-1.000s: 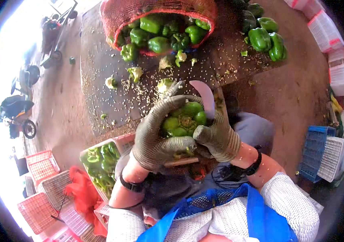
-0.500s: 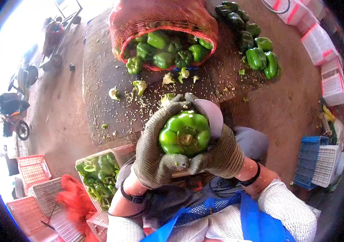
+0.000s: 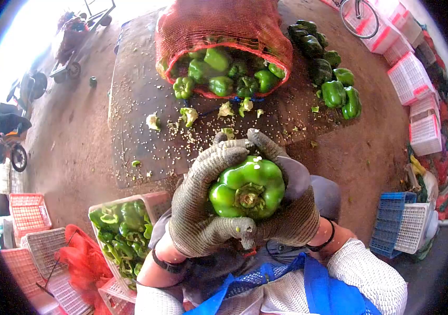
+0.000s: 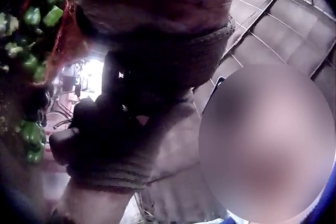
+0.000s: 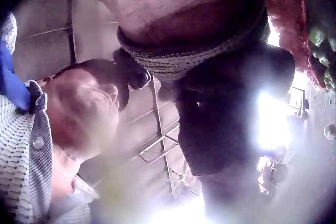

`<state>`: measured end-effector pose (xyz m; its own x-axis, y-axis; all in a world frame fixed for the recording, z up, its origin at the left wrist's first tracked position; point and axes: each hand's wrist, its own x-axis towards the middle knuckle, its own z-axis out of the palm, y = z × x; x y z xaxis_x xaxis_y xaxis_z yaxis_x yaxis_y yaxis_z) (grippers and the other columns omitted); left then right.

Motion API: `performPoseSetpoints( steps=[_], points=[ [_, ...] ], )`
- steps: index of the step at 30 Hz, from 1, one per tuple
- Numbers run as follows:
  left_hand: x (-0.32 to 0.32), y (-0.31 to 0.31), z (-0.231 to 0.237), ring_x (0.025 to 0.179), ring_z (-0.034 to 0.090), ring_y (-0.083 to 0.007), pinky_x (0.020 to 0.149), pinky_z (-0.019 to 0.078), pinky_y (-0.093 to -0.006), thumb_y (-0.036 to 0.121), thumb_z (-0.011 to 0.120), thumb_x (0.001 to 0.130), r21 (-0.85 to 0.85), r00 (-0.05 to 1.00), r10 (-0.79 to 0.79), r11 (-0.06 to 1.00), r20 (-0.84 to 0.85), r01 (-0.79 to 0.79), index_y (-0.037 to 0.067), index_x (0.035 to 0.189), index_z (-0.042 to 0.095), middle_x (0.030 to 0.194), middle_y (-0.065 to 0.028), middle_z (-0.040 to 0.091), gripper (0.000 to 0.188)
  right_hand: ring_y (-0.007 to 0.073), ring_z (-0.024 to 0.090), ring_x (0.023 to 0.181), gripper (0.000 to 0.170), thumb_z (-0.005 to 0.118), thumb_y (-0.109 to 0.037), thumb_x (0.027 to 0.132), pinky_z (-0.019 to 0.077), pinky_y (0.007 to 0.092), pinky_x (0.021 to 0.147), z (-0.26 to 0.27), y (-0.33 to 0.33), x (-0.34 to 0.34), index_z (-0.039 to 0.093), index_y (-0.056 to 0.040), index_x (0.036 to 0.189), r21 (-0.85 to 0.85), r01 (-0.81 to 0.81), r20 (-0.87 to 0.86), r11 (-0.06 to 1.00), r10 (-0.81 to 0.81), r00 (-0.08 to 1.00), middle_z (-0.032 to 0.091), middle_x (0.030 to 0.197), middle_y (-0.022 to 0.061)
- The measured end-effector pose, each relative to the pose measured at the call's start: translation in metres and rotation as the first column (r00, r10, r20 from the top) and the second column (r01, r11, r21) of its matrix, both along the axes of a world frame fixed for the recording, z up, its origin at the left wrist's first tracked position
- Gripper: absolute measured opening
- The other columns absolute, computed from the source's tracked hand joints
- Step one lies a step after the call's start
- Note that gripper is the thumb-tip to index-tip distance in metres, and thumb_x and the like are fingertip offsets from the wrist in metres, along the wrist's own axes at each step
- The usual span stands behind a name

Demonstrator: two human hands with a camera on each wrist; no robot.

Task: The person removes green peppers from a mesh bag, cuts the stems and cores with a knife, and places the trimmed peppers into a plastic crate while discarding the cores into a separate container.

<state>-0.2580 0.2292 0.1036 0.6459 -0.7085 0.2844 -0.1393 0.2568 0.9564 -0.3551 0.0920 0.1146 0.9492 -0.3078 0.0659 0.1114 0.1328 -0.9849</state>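
In the head view, a whole-looking green pepper (image 3: 246, 178) is being held in front of the body, its stem end facing the camera, with a few pale specks resting on it. With trimmed cores (image 3: 189, 116) and scattered seeds (image 3: 171, 142) lying on the dark sheet (image 3: 140, 157) beyond, a coring step seems to be in hand; by judgement, the pepper is being steadied, and the next move is calling for a firm hold while the stem end is being loosened. Whether a cut is already running round the stem cannot be told. The pepper's one side is being cupped by the gloved left hand (image 3: 195, 210), its fingers and thumb curling closely round it; the other side is being cupped by the right hand (image 3: 295, 223), over which a smooth grey blade (image 3: 296, 181) appears to be lying, its handle being hidden. In the left wrist view, only dark gloves are being shown, and no finger grip is being made out. In the right wrist view, the hold is likewise being lost in shadow and glare.
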Motion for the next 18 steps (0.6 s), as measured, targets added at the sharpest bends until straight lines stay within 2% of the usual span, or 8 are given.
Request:
performPoseSetpoints(
  steps=[1,6,7,10,12,15,16,18],
  points=[
    [0.002,0.001,-0.001,0.125,0.051,-0.0357,0.112,0.0295,-0.0475,0.051,0.079,0.073,0.01,0.999,0.003,1.0,0.036,-0.004,-0.001,0.134,0.049,0.13,-0.0178,0.057,0.086,0.025,0.056,0.121,0.109,0.093,-0.034,0.062,0.0425,0.0379,0.106,0.0,0.0,0.001,0.032,0.0042,0.144,-0.031,0.002,0.008,1.0,-0.001,1.0,0.058,0.131,0.0142],
    [-0.007,0.0,0.003,0.128,0.049,-0.0361,0.112,0.0294,-0.0498,0.056,0.079,0.07,-0.01,0.996,0.043,0.999,-0.082,-0.044,-0.001,0.135,0.048,0.132,-0.0175,0.056,0.092,0.026,0.057,0.12,0.111,0.093,-0.033,0.062,0.0436,0.0391,0.105,-0.002,-0.002,0.004,0.03,0.0047,0.146,-0.208,0.008,0.106,0.978,0.014,0.994,0.057,0.132,0.0153],
    [-0.007,0.0,0.001,0.128,0.048,-0.0361,0.112,0.0295,-0.0499,0.057,0.08,0.068,-0.012,0.996,0.053,0.998,-0.077,-0.054,-0.001,0.135,0.047,0.132,-0.0173,0.056,0.094,0.0249,0.054,0.123,0.109,0.092,-0.026,0.063,0.0432,0.0396,0.106,0.001,-0.002,0.003,0.029,0.0014,0.147,-0.188,-0.015,0.074,0.982,0.029,0.997,0.054,0.135,0.0154],
    [0.004,-0.001,-0.012,0.127,0.049,-0.0339,0.111,0.0325,-0.0477,0.059,0.082,0.061,-0.007,0.992,0.038,0.999,0.122,-0.038,-0.001,0.135,0.047,0.133,-0.0157,0.055,0.102,0.0227,0.049,0.128,0.108,0.091,-0.01,0.062,0.0431,0.0411,0.107,0.005,-0.004,0.002,0.027,-0.006,0.149,-0.113,-0.072,-0.007,0.991,0.072,0.997,0.047,0.142,0.0147],
    [0.014,-0.001,-0.021,0.125,0.051,-0.0296,0.108,0.0377,-0.044,0.056,0.086,0.058,0.006,0.965,0.005,1.0,0.262,-0.006,-0.001,0.135,0.047,0.134,-0.0144,0.054,0.103,0.0231,0.05,0.127,0.109,0.092,-0.007,0.06,0.0444,0.042,0.106,0.003,-0.009,0.002,0.029,-0.0076,0.148,-0.055,-0.095,-0.04,0.994,0.093,0.995,0.047,0.142,0.0132],
    [0.01,-0.01,-0.02,0.12,0.054,-0.0255,0.104,0.0425,-0.0408,0.052,0.088,0.062,-0.016,0.965,0.009,1.0,0.261,-0.005,-0.001,0.134,0.047,0.132,-0.0127,0.054,0.099,0.0235,0.053,0.124,0.101,0.093,-0.025,0.06,0.0436,0.0396,0.106,-0.012,-0.005,-0.001,0.038,-0.0054,0.143,0.004,0.015,-0.012,1.0,-0.015,1.0,0.052,0.137,0.0117],
    [0.003,-0.014,-0.022,0.119,0.054,-0.0253,0.103,0.043,-0.0406,0.052,0.087,0.063,-0.052,0.987,0.033,0.998,0.16,-0.025,-0.001,0.134,0.047,0.131,-0.0123,0.055,0.098,0.0234,0.052,0.124,0.101,0.093,-0.015,0.059,0.0443,0.0405,0.106,-0.012,-0.008,-0.002,0.036,-0.0072,0.143,-0.026,-0.002,0.0,1.0,0.002,1.0,0.05,0.138,0.0109],
    [-0.01,-0.017,-0.008,0.118,0.055,-0.0252,0.104,0.0417,-0.0402,0.055,0.084,0.066,0.022,0.995,0.078,0.997,-0.063,-0.077,-0.001,0.132,0.049,0.128,-0.0123,0.056,0.094,0.0232,0.051,0.126,0.098,0.091,-0.004,0.061,0.0442,0.041,0.106,-0.011,-0.004,-0.001,0.036,-0.0097,0.142,0.224,-0.065,0.071,0.972,0.051,0.996,0.049,0.138,0.0096]
  ],
)
